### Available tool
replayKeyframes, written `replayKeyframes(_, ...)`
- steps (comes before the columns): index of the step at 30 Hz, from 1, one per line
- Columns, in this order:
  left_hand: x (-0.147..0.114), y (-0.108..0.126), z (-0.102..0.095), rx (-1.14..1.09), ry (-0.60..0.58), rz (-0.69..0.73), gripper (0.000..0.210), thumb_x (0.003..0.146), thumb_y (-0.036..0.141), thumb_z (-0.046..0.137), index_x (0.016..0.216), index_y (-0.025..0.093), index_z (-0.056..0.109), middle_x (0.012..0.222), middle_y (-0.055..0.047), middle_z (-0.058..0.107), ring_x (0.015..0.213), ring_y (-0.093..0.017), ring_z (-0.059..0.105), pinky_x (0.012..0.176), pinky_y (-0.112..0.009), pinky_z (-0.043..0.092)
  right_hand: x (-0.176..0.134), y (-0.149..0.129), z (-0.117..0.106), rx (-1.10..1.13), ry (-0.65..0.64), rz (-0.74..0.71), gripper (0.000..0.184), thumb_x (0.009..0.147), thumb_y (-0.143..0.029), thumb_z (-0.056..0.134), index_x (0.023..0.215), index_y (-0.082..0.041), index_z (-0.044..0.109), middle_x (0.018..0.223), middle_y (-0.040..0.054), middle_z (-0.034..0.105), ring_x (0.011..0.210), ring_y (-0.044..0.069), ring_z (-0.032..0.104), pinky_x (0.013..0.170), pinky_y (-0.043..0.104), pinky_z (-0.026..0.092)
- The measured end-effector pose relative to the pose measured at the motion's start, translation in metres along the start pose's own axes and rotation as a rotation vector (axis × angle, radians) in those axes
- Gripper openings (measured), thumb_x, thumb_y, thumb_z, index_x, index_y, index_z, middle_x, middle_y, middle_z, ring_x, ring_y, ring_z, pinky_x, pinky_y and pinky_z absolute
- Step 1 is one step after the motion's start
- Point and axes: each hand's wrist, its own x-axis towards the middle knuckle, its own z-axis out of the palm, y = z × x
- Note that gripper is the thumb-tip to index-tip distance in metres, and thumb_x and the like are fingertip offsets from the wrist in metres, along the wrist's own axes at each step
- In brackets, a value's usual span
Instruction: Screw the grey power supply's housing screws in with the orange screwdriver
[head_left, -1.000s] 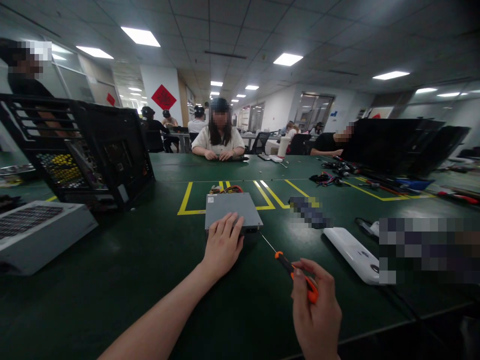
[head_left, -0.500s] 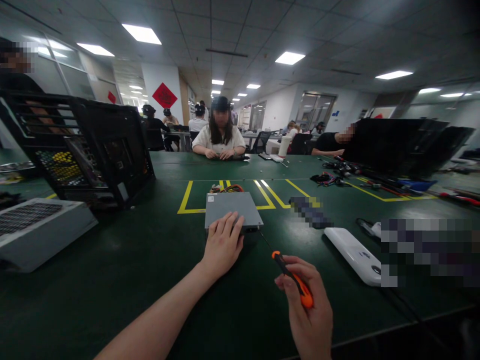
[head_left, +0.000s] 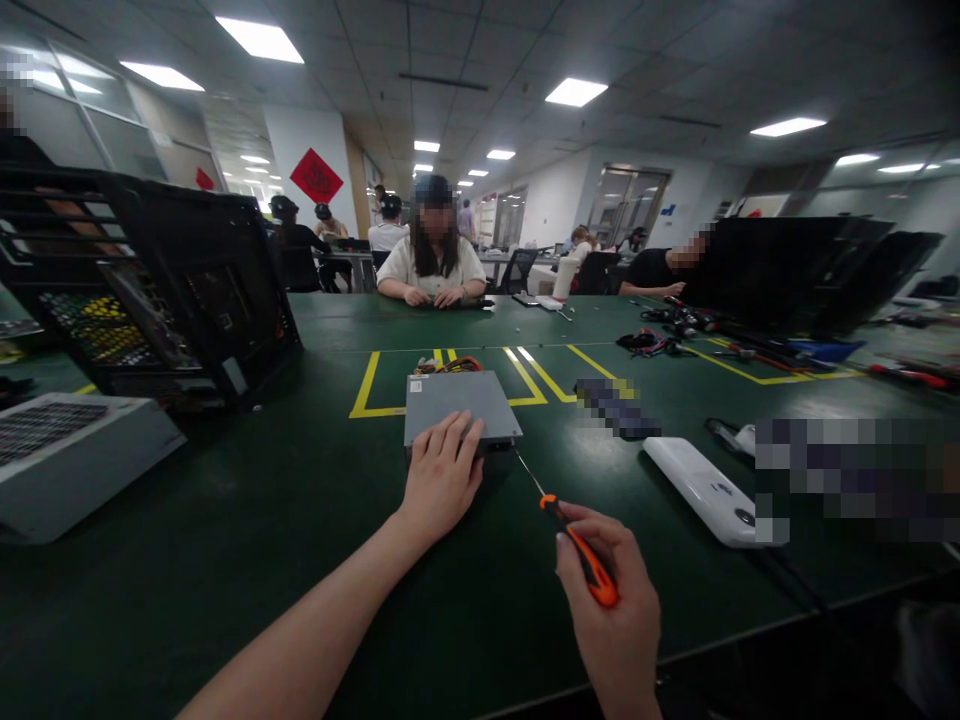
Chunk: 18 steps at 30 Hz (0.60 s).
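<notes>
A grey computer power supply (head_left: 480, 400) lies on the green table in front of me, its coloured cables bundled at the far side. Flat on its top near edge, my left hand (head_left: 442, 470) rests with fingers stretched out. My right hand (head_left: 615, 580) is closed around the orange and black handle of a screwdriver (head_left: 581, 550). The thin shaft points up and left, and its tip is at the power supply's near right corner. Whether the tip sits in a screw is too small to tell.
At left stand an open black computer case (head_left: 150, 290) and a second grey metal unit (head_left: 82, 460). A white power bank-like device (head_left: 701, 490) lies to the right, near pixelated items. Across the table sits a person (head_left: 431, 250). Cables and black monitors (head_left: 787, 270) are at far right.
The view has shifted slightly. My left hand stays on the power supply, and the screwdriver remains at its corner with the right hand's fingers slightly shifted on the handle.
</notes>
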Motion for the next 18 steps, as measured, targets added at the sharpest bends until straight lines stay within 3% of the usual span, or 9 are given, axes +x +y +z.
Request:
replayKeyframes(2, 0.0, 0.0, 0.0, 0.002, 0.0, 0.001, 0.041, 0.086, 0.027, 0.045, 0.126, 0.018, 0.045, 0.13, -0.009, 0.048, 0.121, -0.025, 0.04, 0.094, -0.04, 0.031, 0.001, 0.002, 0.001, -0.046, -0.024, -0.107, 0.01, 0.078, -0.021, 0.056, 0.087, -0.02, 0.052, 0.101, 0.0073, 0.06, 0.09, 0.019, 0.06, 0.076, 0.035, 0.05)
replayKeyframes(5, 0.0, 0.0, 0.001, 0.001, -0.001, -0.002, 0.041, 0.086, 0.027, 0.044, 0.126, 0.018, 0.045, 0.13, -0.009, 0.048, 0.121, -0.025, 0.04, 0.094, -0.04, 0.031, 0.002, 0.0, 0.001, -0.087, -0.047, -0.163, 0.012, 0.077, -0.021, 0.056, 0.088, -0.02, 0.053, 0.104, 0.0082, 0.058, 0.095, 0.021, 0.058, 0.08, 0.038, 0.049)
replayKeyframes(8, -0.001, 0.0, 0.001, -0.001, -0.004, -0.003, 0.041, 0.086, 0.027, 0.044, 0.126, 0.019, 0.045, 0.131, -0.009, 0.048, 0.121, -0.025, 0.039, 0.094, -0.04, 0.03, 0.0, -0.006, 0.001, -0.082, -0.016, -0.03, 0.02, 0.079, -0.03, 0.055, 0.097, -0.02, 0.053, 0.105, 0.0094, 0.058, 0.088, 0.02, 0.059, 0.072, 0.035, 0.05)
replayKeyframes(10, 0.0, 0.0, 0.002, 0.001, -0.01, -0.003, 0.041, 0.087, 0.027, 0.043, 0.127, 0.019, 0.044, 0.131, -0.009, 0.048, 0.121, -0.024, 0.039, 0.095, -0.04, 0.03, -0.002, -0.008, 0.001, -0.072, -0.03, 0.131, 0.025, 0.083, -0.036, 0.05, 0.102, -0.021, 0.051, 0.094, 0.0071, 0.061, 0.074, 0.017, 0.06, 0.063, 0.031, 0.05)
replayKeyframes(12, 0.0, 0.0, 0.002, 0.003, -0.016, -0.003, 0.041, 0.087, 0.028, 0.043, 0.127, 0.019, 0.043, 0.131, -0.009, 0.047, 0.122, -0.024, 0.039, 0.095, -0.04, 0.03, -0.004, -0.008, 0.0, -0.076, -0.046, 0.193, 0.024, 0.083, -0.036, 0.049, 0.102, -0.021, 0.051, 0.082, 0.0037, 0.062, 0.064, 0.015, 0.058, 0.058, 0.028, 0.048)
replayKeyframes(18, 0.0, 0.0, 0.002, 0.004, -0.025, -0.007, 0.042, 0.086, 0.027, 0.043, 0.128, 0.019, 0.043, 0.132, -0.009, 0.047, 0.122, -0.025, 0.039, 0.095, -0.04, 0.03, 0.002, -0.001, -0.003, -0.125, -0.078, -0.138, 0.009, 0.077, -0.023, 0.057, 0.085, -0.021, 0.056, 0.084, 0.0028, 0.057, 0.076, 0.016, 0.058, 0.068, 0.029, 0.048)
